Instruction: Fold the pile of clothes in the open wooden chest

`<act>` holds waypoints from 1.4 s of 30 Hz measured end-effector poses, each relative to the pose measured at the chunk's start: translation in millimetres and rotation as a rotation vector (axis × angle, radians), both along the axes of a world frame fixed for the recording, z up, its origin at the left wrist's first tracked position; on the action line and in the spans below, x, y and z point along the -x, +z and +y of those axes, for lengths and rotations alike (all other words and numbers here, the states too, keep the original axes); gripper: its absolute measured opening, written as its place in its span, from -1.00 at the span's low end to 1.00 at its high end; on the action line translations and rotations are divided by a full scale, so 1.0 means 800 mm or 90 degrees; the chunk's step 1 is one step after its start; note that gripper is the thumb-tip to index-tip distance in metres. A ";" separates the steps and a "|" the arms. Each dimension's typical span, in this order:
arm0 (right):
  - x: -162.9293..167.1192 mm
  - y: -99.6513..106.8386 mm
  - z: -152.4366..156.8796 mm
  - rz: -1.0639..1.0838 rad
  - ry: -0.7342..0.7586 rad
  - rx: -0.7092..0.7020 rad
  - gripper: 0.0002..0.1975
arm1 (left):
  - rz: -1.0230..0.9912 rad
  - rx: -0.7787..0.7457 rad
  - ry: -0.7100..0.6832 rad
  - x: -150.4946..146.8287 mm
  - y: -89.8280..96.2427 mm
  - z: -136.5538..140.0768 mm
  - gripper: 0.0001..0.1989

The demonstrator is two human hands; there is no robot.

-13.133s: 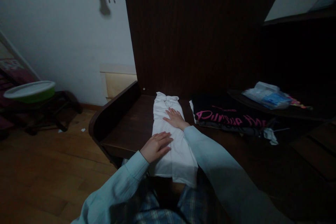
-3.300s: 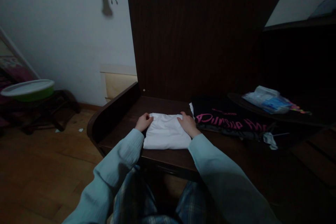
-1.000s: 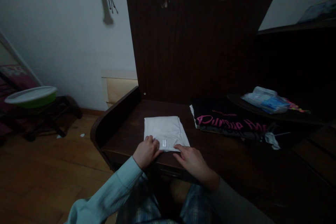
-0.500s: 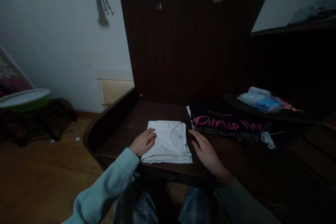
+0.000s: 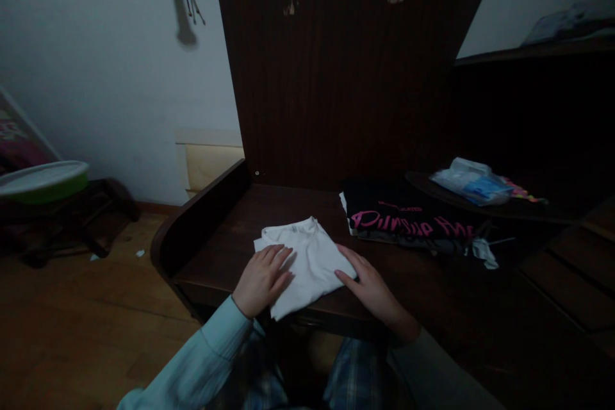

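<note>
A folded white T-shirt (image 5: 310, 262) lies turned at an angle on the dark wooden desk, its collar toward the back left and a near corner reaching past the front edge. On its left side rests my left hand (image 5: 262, 278), fingers stretched over the cloth and thumb apart. My right hand (image 5: 372, 288) touches the shirt's right corner, with thumb and fingers spread around it. Behind and to the right of that hand is a black garment with pink lettering (image 5: 408, 221), lying on other folded cloth.
A raised wooden side panel (image 5: 202, 218) bounds the desk on the left, and a tall dark back panel (image 5: 346, 90) stands behind. Clear plastic packaging (image 5: 473, 180) sits on a rounded shelf at right. A green basin with a pale top (image 5: 45, 182) stands on a low stool at far left.
The white T-shirt has turned counterclockwise, its collar going from the right side to the back left. My right hand has come onto its right corner; my left hand has shifted slightly nearer.
</note>
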State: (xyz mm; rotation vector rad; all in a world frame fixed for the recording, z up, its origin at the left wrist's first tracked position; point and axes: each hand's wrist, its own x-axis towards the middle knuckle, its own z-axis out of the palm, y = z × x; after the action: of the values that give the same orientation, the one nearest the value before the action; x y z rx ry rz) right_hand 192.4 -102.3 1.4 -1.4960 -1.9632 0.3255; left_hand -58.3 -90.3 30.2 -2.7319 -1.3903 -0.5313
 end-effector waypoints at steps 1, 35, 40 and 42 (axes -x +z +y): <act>0.003 0.001 -0.004 -0.025 0.030 0.016 -0.57 | -0.003 0.010 -0.024 0.007 -0.009 0.003 -0.58; 0.023 0.118 0.047 -0.143 -0.044 -0.042 -0.61 | -0.684 0.177 0.071 -0.041 0.021 0.046 -0.48; -0.062 0.187 0.046 -0.111 -0.178 -0.192 -0.59 | -0.705 0.112 -0.053 -0.119 0.103 0.075 -0.47; -0.106 0.208 0.052 -0.119 -0.232 -0.233 -0.58 | -0.700 0.085 -0.098 -0.163 0.126 0.094 -0.48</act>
State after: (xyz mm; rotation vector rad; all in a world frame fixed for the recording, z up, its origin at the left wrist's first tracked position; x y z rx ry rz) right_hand 277.3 -60.9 167.8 -1.6354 -1.7195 -0.3246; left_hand 72.1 -15.2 131.0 -2.6811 -1.2966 -2.2391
